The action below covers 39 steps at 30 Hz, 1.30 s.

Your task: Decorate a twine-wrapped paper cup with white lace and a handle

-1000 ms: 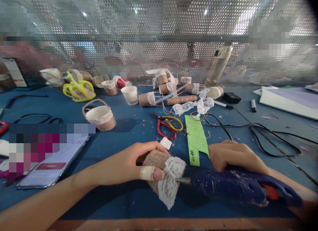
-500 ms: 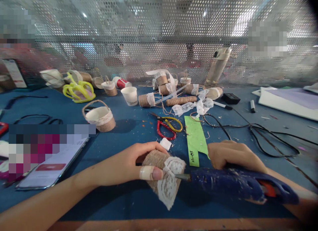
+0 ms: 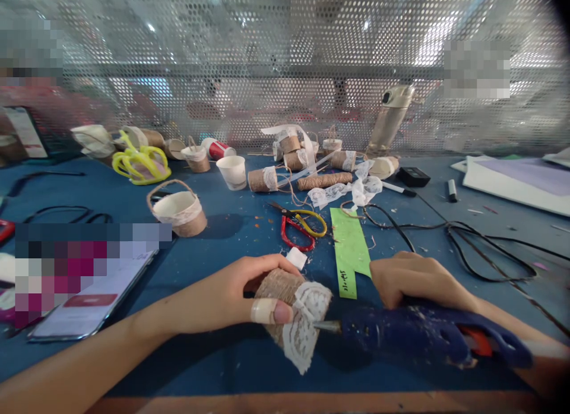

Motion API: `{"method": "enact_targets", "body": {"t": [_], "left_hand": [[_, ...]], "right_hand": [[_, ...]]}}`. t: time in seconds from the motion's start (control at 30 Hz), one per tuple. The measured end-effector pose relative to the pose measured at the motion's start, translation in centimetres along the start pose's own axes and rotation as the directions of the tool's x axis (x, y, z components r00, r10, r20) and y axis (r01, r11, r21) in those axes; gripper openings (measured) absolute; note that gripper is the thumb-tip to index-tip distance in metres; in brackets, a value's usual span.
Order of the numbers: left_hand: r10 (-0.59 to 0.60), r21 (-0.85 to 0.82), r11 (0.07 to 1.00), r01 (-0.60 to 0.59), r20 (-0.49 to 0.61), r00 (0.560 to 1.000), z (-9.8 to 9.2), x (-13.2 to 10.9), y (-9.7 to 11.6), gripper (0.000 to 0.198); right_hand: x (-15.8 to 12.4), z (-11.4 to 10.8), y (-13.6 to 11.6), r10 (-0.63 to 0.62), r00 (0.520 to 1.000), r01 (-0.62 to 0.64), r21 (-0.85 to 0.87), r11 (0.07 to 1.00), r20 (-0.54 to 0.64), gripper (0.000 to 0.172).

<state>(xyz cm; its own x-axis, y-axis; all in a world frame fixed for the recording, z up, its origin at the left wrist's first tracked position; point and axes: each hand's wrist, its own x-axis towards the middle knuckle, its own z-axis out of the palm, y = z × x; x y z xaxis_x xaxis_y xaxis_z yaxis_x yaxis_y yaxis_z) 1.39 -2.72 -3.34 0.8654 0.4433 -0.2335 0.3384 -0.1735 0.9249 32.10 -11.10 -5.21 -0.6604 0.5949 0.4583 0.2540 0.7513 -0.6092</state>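
Observation:
My left hand point(image 3: 262, 286) is closed around a twine-wrapped cup point(image 3: 278, 283), tilted on its side, its thumb with a bandage pressing near a lace strip. The white lace trim point(image 3: 297, 343) wraps the cup's rim end and hangs in a point. In my right hand point(image 3: 418, 277), fingers curled, is a blue hot glue gun point(image 3: 396, 334) lying sideways. Its metal nozzle points left at the lace and looks to touch it or nearly so. The gun's grip is mostly hidden behind its body.
Beyond my hands lie red-and-yellow scissors point(image 3: 300, 224), a green paper strip point(image 3: 350, 247) and a small white piece point(image 3: 296, 258). A handled basket point(image 3: 182, 215) and a phone point(image 3: 89, 310) are to the left. Black cable point(image 3: 463, 242) loops at right. Twine point(image 3: 325, 181) and small cups line the back.
The glue gun's nozzle has shifted slightly down along the lace, and my right hand has moved a little left. My left hand and the cup stay nearly still.

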Motion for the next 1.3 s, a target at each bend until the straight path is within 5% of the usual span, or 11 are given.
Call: {"method": "enact_targets", "body": {"t": [0.33, 0.5, 0.9, 1.3], "left_hand": [[-0.01, -0.021, 1.0, 0.01, -0.004, 1.0, -0.04, 0.06, -0.03, 0.046], [-0.041, -0.02, 0.999, 0.041, 0.001, 0.999, -0.1, -0.02, 0.21, 0.048], [-0.015, -0.057, 0.998, 0.015, -0.001, 1.0, -0.03, -0.1, -0.06, 0.047], [-0.032, -0.059, 0.998, 0.031, -0.02, 0.999, 0.11, -0.03, -0.29, 0.049]], "right_hand": [[-0.04, -0.33, 0.13, -0.042, 0.999, 0.042, -0.023, 0.999, 0.007, 0.028], [-0.21, 0.01, -0.31, 0.032, 0.99, -0.037, -0.036, 0.999, -0.138, 0.036], [-0.24, -0.21, -0.22, 0.064, 0.982, -0.067, -0.012, 0.998, -0.177, 0.046], [-0.07, -0.11, -0.03, -0.05, 0.998, 0.044, -0.149, 0.988, -0.04, 0.028]]}}
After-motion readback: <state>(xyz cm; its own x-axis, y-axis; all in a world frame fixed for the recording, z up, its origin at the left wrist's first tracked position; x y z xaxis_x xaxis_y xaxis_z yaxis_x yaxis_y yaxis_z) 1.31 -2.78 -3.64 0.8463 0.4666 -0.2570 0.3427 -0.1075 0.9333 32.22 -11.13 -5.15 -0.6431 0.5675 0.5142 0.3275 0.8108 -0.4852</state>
